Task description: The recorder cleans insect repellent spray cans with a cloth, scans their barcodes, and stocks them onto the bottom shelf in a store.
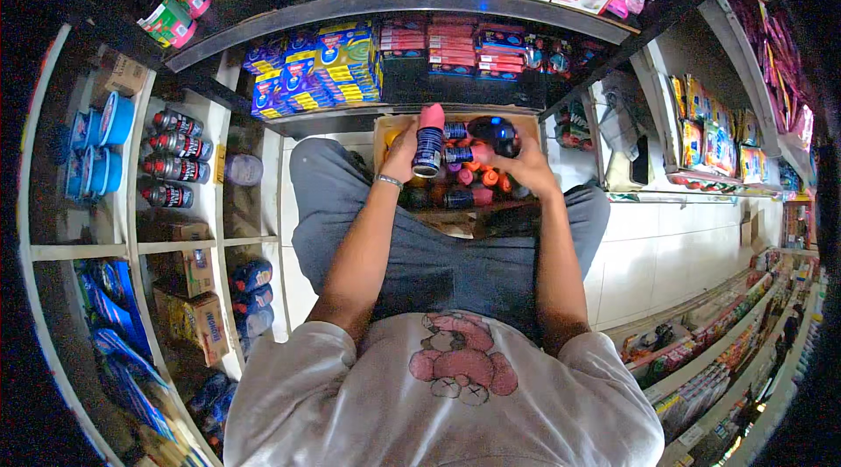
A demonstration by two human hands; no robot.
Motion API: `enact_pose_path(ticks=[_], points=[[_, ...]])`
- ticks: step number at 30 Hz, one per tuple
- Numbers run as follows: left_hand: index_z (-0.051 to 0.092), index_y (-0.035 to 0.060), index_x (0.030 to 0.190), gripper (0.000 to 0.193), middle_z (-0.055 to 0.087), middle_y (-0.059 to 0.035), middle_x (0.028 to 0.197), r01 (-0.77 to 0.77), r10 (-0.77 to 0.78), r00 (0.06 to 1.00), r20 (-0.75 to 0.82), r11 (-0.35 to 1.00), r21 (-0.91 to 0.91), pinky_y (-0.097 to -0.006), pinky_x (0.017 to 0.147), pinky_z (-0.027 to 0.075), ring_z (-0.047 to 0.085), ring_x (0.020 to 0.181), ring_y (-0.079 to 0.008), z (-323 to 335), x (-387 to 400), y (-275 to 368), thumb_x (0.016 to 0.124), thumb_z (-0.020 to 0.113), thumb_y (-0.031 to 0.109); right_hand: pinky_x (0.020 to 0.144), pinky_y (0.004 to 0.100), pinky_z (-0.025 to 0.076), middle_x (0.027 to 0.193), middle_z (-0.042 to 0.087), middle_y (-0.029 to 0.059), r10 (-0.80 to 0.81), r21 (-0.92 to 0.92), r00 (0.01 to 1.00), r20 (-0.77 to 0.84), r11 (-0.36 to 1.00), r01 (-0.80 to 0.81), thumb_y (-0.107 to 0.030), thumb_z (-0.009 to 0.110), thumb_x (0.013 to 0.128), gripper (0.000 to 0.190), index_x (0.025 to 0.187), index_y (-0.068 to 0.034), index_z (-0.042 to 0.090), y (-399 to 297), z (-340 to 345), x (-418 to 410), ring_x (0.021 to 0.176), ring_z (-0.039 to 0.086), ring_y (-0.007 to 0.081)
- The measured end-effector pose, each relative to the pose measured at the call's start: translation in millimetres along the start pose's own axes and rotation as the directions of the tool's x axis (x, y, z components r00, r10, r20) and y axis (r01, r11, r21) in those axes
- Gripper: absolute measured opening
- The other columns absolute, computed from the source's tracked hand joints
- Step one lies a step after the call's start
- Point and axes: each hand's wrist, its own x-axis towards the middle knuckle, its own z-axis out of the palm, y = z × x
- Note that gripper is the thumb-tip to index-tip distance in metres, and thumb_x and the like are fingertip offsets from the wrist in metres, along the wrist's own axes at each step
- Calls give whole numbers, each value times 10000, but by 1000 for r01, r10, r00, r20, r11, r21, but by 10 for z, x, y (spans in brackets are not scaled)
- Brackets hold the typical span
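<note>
My left hand (398, 157) is closed around a dark bottle with a pink cap (428, 145), held tilted above the left part of an open cardboard box (383, 127). Over the right part of that box, my right hand (531, 168) holds a rounded glossy black container (494, 134); its fingers partly hide what is near them. A second dark bottle with a pink cap (460, 155) lies between the hands, close to my right fingertips. Inside the box are several more bottles with pink, orange and red caps (489, 179). The box stands before my crossed legs.
A low shelf ahead holds blue and yellow packets (302, 76) and red boxes (452, 46). Shelving on the left carries spray cans (174, 146), blue tubs (98, 151) and cartons (197, 329). Packets (713, 138) stand on a rack at the right, beyond white floor tiles (647, 230).
</note>
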Motion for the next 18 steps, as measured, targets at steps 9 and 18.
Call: enact_pose_path(ticks=[9,18], points=[[584,69,1013,530,666,-69,795,-47,47,999,-2,999,-3,-317,546,554,649,603,-193,-144,275,-108,955,361,546,344,312,412,627,563,54,502,-156,865,18,855,-494,-221,577,865,161,906,-65,572,873,-63,534,394,483,149],[536,29,1124,618,658,-103,874,2,1,992,128,1000,-19,-316,571,553,659,666,-191,-220,430,-217,934,364,591,736,379,489,913,619,128,555,-721,821,134,623,-303,-342,547,808,383,1057,-51,530,2368,155,1066,832,591,265]])
